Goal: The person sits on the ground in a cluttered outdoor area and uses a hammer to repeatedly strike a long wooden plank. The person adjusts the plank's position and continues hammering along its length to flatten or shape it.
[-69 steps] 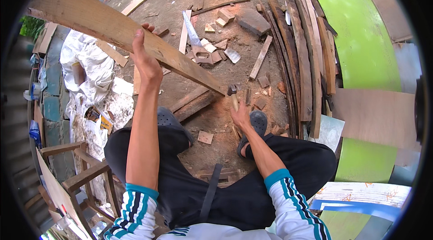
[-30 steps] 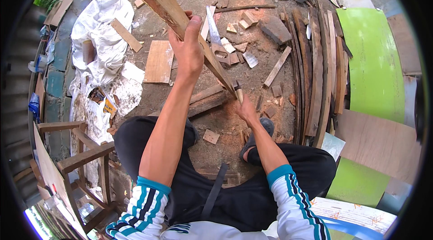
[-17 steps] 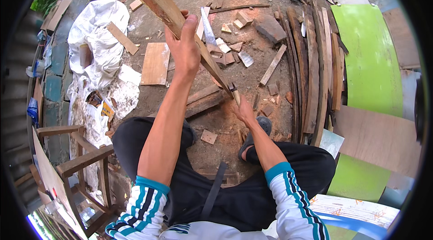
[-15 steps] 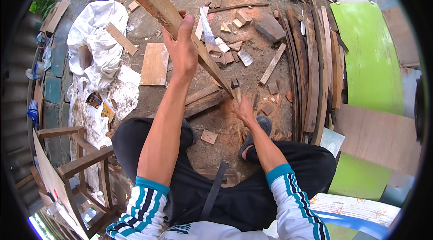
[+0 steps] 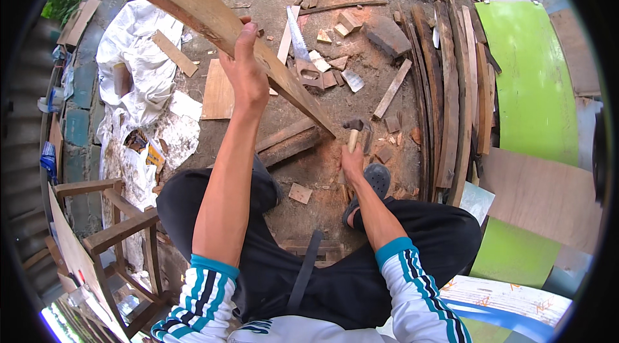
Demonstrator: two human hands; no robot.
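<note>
My left hand (image 5: 246,78) is closed around a long wooden plank (image 5: 193,4), which slants from the upper left down to a narrow lower end in front of me. In my right hand (image 5: 352,164) is a hammer (image 5: 354,130), gripped by its wooden handle with the dark head upward. The hammer's head is just to the right of the plank's lower end, with a small gap between them. Below that end, a thick wooden block (image 5: 293,144) lies on the ground near my left foot.
A handsaw (image 5: 298,46) lies ahead among wood offcuts and a dark stone block (image 5: 385,39). Long boards (image 5: 445,98) are stacked to the right, beside a green panel (image 5: 529,85). White sacking (image 5: 138,53) and a wooden stool frame (image 5: 122,233) are at the left.
The plank and my left hand have shifted left, and the plank slants more. My right hand has moved slightly right and down with the hammer, away from the plank's end.
</note>
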